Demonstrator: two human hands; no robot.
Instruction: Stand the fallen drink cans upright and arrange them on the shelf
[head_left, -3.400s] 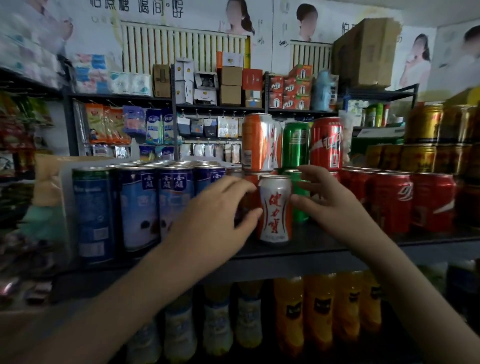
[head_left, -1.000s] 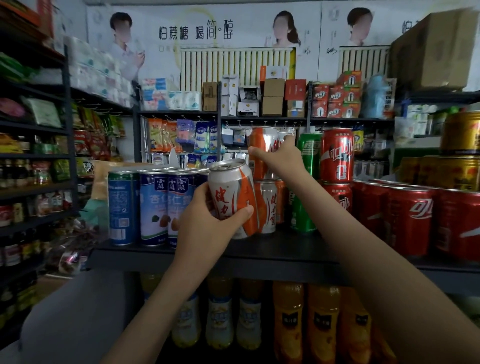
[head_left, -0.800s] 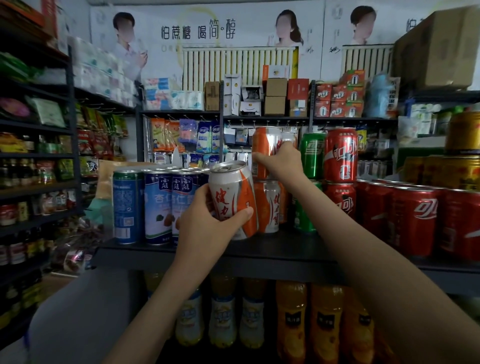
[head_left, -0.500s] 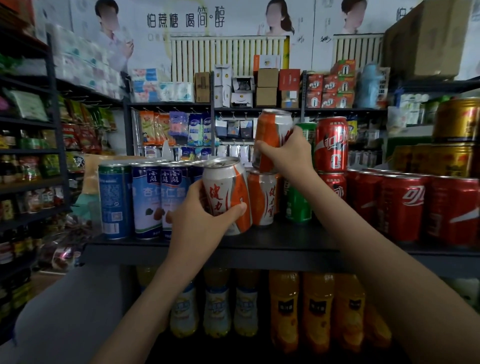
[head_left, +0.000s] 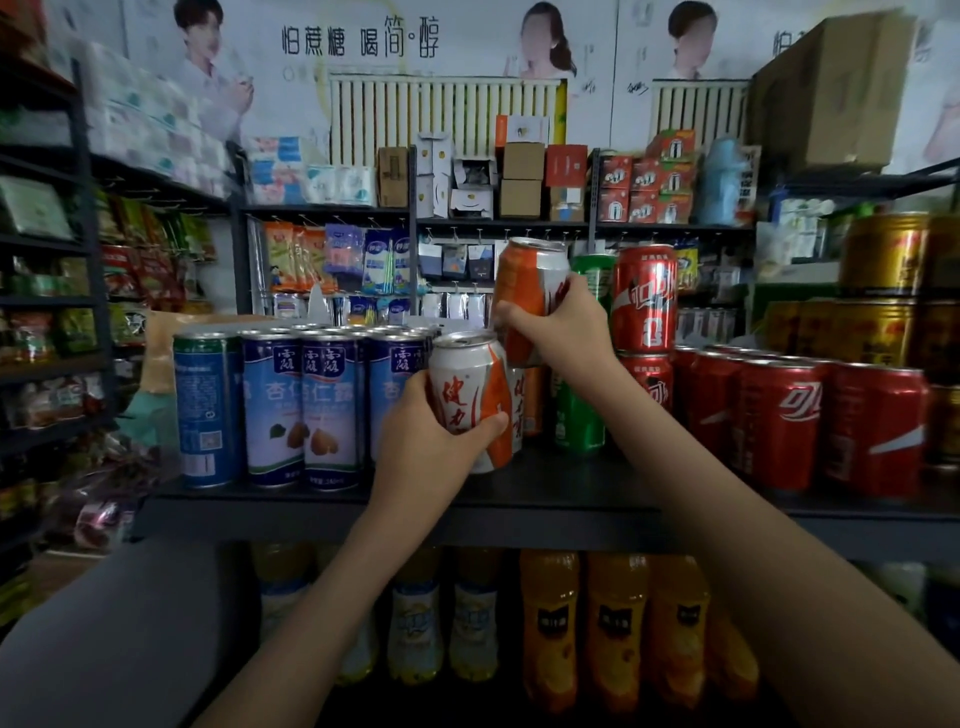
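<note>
Shop shelving filled the background, under a pale wall poster (head_left: 358, 44) printed in dark characters "怕蔗糖 喝简·醇". Nearer ran the dark shelf board (head_left: 571, 499) that carried the drinks.

The left grip (head_left: 426, 441) was clamped round a white-and-orange aluminium drink can (head_left: 470, 400), thumb across its front. Red brush characters "健力" ran down the can's white panel. It leaned a little toward the right grip, top up, low over the front of the board. Whether its base touched the board could not be told.

The right grip (head_left: 561, 332) was closed round an orange-and-silver drink can (head_left: 524, 291), held tilted and lifted, above and behind the left grip. Directly beneath the right grip a third orange-and-white can (head_left: 519, 405) stood upright on the board, just behind the can in the left grip, its red characters partly hidden.

Outward of the left grip stood tall blue-and-white cans (head_left: 301, 410) labelled "杏仁露" with pictures of nuts. On the outer side of the right grip were green cans (head_left: 579, 415), then red cola cans (head_left: 644, 296) with white script, stacked two high. Further out came a row of more red cans (head_left: 779, 421), and gold cans (head_left: 883, 254) were stacked farthest out. Below both grips, on a lower shelf, stood orange plastic bottles (head_left: 618, 623) with dark labels too blurred to read.
</note>
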